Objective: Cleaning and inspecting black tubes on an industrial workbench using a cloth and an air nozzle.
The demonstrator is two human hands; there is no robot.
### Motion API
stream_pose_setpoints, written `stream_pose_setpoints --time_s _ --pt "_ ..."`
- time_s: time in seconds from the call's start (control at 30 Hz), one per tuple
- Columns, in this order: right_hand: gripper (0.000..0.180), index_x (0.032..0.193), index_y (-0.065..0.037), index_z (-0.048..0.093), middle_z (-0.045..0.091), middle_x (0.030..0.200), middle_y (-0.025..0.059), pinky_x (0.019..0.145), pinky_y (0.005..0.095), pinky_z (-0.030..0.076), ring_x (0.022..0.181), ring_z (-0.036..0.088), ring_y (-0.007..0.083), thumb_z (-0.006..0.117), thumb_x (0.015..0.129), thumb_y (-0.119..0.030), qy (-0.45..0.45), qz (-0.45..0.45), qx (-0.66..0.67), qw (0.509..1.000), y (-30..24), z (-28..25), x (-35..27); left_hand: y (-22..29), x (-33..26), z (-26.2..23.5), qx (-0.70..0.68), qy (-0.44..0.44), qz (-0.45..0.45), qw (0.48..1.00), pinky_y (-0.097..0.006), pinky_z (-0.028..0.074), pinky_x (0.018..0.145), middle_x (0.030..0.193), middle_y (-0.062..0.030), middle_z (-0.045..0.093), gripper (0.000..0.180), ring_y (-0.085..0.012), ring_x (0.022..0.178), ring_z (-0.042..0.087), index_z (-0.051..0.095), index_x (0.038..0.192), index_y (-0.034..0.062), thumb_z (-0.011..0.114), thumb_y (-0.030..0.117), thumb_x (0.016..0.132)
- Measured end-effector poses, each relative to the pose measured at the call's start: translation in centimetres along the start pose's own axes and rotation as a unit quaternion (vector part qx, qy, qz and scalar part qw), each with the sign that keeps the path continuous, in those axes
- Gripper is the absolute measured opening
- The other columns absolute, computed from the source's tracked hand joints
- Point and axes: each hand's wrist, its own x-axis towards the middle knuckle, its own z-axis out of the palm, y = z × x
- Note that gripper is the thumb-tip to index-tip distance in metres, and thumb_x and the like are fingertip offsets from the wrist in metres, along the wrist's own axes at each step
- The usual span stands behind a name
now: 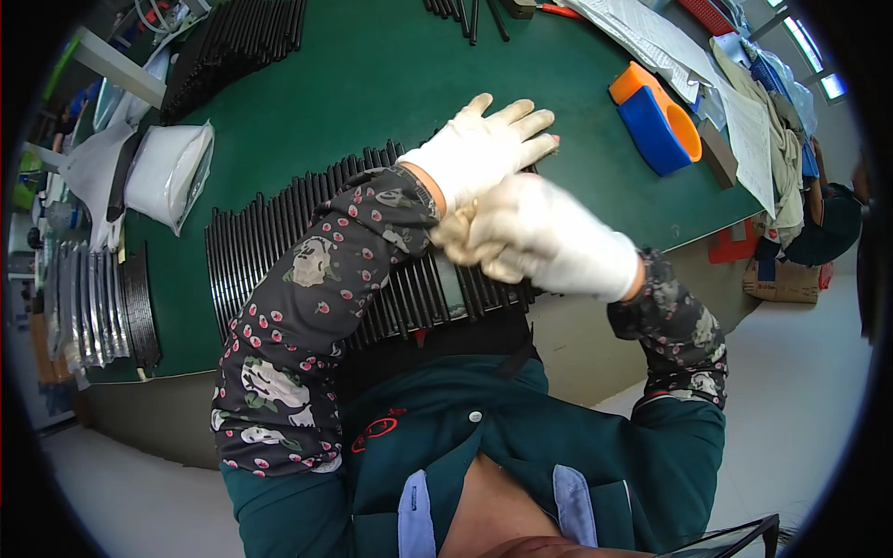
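Observation:
A row of slim black rods (256,246) lies side by side along the near edge of the green table. My left hand (479,149), in a white glove, reaches across the row to its far right end. Its fingers are spread and stretched flat, close to the rods' far tips. My right hand (549,232), also gloved, is closed into a fist over the right part of the row, just nearer to me than the left hand. Whatever its curled fingers hold, if anything, is hidden. Dark flowered sleeves cover both forearms.
A larger pile of black rods (246,46) lies at the back left. White sheets in clear plastic (170,172) and bagged rods (88,307) are at the left. An orange and blue tape dispenser (656,130) stands at the right, by papers (642,37).

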Motion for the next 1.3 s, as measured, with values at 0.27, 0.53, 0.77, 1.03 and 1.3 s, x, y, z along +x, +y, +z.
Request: stream_pose_setpoints --time_s 0.27,0.53,0.77,1.03,1.3 --pt "0.014 0.091 -0.006 0.063 0.06 0.081 0.0102 0.066 0.0393 0.048 0.076 0.06 0.0289 0.065 0.078 -0.013 -0.137 -0.025 0.195 0.971 -1.6 -0.7 -0.2 0.9 -0.2 -0.9 -0.054 -0.013 -0.045 0.997 -0.05 0.03 0.112 0.148 -0.0097 0.038 0.05 -0.0263 0.139 0.034 0.045 0.139 0.0118 0.051 0.037 0.096" --pt "0.012 0.09 -0.008 0.061 0.062 0.08 0.0109 0.056 0.036 0.049 0.064 0.061 0.0266 0.06 0.082 -0.017 -0.265 -0.102 0.147 0.947 -3.5 2.4 -0.7 1.0 -0.4 -1.1 -0.067 0.017 -0.033 0.997 -0.049 0.033 0.11 0.146 -0.0098 0.042 0.05 -0.0261 0.137 0.036 0.048 0.136 0.0108 0.054 0.038 0.094" --pt "0.021 0.09 -0.01 0.063 0.059 0.083 0.0042 0.069 0.0361 0.048 0.08 0.059 0.0243 0.069 0.071 -0.013 -0.088 -0.078 -0.022 0.993 0.5 2.2 1.3 0.8 -0.3 -0.9 -0.039 0.004 -0.032 0.999 -0.049 0.036 0.107 0.145 -0.0061 0.043 0.053 -0.0239 0.135 0.039 0.049 0.135 0.0139 0.058 0.041 0.09" --pt "0.02 0.089 -0.011 0.063 0.058 0.085 0.0043 0.071 0.0352 0.048 0.083 0.059 0.0237 0.07 0.071 -0.016 -0.057 -0.092 -0.036 0.993 0.9 2.7 0.6 0.9 0.0 -0.8 -0.057 0.012 -0.033 0.998 -0.048 0.035 0.109 0.144 -0.007 0.043 0.056 -0.0239 0.135 0.039 0.048 0.135 0.0127 0.062 0.041 0.089" --pt "0.018 0.087 -0.011 0.064 0.059 0.087 0.0029 0.073 0.036 0.049 0.086 0.06 0.0234 0.072 0.072 -0.015 -0.037 -0.081 -0.07 0.994 0.8 3.0 0.9 0.8 -1.5 -2.9 0.015 0.133 -0.082 0.988 -0.047 0.04 0.106 0.135 -0.0079 0.053 0.047 -0.0245 0.128 0.049 0.055 0.127 0.0121 0.07 0.021 0.082"
